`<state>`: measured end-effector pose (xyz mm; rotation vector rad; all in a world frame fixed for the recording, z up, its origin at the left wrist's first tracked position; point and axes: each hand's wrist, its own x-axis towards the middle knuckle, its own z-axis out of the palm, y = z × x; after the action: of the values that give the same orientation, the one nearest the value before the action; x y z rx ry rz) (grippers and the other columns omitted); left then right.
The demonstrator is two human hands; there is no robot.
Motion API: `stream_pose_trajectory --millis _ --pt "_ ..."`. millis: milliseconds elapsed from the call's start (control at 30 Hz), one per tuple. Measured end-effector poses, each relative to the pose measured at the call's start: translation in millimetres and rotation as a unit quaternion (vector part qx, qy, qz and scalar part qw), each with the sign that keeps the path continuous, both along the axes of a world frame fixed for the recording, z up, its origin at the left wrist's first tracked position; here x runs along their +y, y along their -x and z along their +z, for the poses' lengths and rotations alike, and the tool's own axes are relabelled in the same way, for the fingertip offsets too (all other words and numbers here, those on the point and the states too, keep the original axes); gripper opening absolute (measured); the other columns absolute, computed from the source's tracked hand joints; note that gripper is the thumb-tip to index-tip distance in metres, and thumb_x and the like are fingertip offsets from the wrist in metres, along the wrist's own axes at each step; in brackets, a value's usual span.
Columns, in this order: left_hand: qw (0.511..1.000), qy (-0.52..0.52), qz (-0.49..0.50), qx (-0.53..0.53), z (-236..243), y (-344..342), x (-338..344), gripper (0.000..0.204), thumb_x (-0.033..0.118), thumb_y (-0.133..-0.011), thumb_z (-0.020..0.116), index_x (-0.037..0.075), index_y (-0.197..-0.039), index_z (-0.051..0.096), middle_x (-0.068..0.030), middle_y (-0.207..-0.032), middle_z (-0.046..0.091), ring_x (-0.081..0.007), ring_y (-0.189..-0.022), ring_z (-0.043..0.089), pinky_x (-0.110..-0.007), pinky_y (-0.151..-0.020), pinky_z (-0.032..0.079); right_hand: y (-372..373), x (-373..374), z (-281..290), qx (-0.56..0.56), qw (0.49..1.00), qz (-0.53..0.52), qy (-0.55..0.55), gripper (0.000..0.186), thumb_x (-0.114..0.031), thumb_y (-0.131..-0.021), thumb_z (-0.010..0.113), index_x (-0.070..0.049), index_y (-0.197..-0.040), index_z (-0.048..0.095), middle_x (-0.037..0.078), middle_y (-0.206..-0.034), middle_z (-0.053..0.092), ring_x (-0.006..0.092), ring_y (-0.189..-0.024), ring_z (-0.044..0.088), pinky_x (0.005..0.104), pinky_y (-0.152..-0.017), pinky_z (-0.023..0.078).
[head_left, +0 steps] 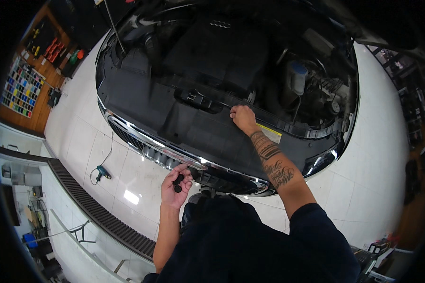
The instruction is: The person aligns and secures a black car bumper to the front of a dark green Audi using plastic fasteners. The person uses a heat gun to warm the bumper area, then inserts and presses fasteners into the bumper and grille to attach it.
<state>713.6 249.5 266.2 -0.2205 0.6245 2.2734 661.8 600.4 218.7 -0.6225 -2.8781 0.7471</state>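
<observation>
Head view, looking down over an open engine bay.

Left hand: palm up, fingers curled round a small black plastic fastener, held just in front of the chrome-edged front grille.

Right hand: fingers bent and pressed onto the rear edge of the wide black plastic radiator cover panel; whether it pinches anything cannot be told.

Surroundings: black engine cover; teal power drill on the white tiled floor, well apart.

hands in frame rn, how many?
2, both the person's own. The left hand is by the chrome grille, closed around a small black part. The right hand rests on the black engine-bay cover. No other person's hands show.
</observation>
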Motion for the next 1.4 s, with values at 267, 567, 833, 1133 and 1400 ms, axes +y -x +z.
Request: stream_pose_trajectory --millis 267,567,833,1133,1400 --pt "0.998 0.031 0.05 -0.002 7.6 -19.9 -14.6 0.034 0.015 -0.091 0.055 -0.004 -0.119 0.056 -0.0129 -0.097 0.064 -0.0222 -0.08 0.064 -0.028 -0.068 0.058 12.9 -12.8 -10.5 -0.003 0.996 -0.042 -0.083 0.028 -0.018 -0.09 0.049 0.003 -0.085 0.066 0.022 -0.098 0.066 0.0387 -0.088 0.067 0.049 -0.077 0.054" --pt "0.997 0.007 0.076 0.003 8.6 -33.8 -23.2 0.033 0.014 -0.091 0.054 -0.005 -0.119 0.055 -0.0134 -0.097 0.063 -0.0228 -0.082 0.064 -0.03 -0.07 0.059 8.4 -9.8 -7.2 0.0 0.995 -0.099 -0.03 0.025 -0.021 -0.081 0.063 -0.001 -0.096 0.066 0.019 -0.097 0.066 0.0355 -0.093 0.066 0.0452 -0.082 0.053" --pt "0.998 0.004 0.056 0.004 7.0 -39.6 -13.4 0.033 0.014 -0.092 0.054 -0.005 -0.119 0.054 -0.0145 -0.097 0.062 -0.0236 -0.083 0.064 -0.03 -0.071 0.059 34.3 7.5 40.6 -0.228 0.973 -0.034 0.007 0.027 -0.021 -0.085 0.059 -0.004 -0.105 0.068 0.017 -0.113 0.066 0.0326 -0.107 0.064 0.0413 -0.091 0.052" --pt "0.995 0.006 0.097 0.027 13.1 -47.5 -27.9 0.034 0.015 -0.092 0.054 -0.005 -0.118 0.056 -0.0141 -0.098 0.065 -0.0242 -0.084 0.064 -0.03 -0.069 0.057 29.6 7.7 34.9 -0.125 0.989 -0.009 -0.082 0.03 -0.022 -0.085 0.064 -0.004 -0.108 0.067 0.015 -0.111 0.068 0.032 -0.105 0.065 0.0404 -0.089 0.053" --pt "0.996 0.009 0.087 0.016 9.1 -57.7 -23.1 0.033 0.015 -0.092 0.054 -0.006 -0.118 0.056 -0.0152 -0.098 0.064 -0.0247 -0.083 0.065 -0.03 -0.069 0.057 29.9 21.2 14.4 -0.135 0.989 -0.057 0.015 0.035 -0.027 -0.072 0.082 -0.005 -0.097 0.069 0.011 -0.102 0.069 0.0288 -0.103 0.064 0.0388 -0.087 0.052"
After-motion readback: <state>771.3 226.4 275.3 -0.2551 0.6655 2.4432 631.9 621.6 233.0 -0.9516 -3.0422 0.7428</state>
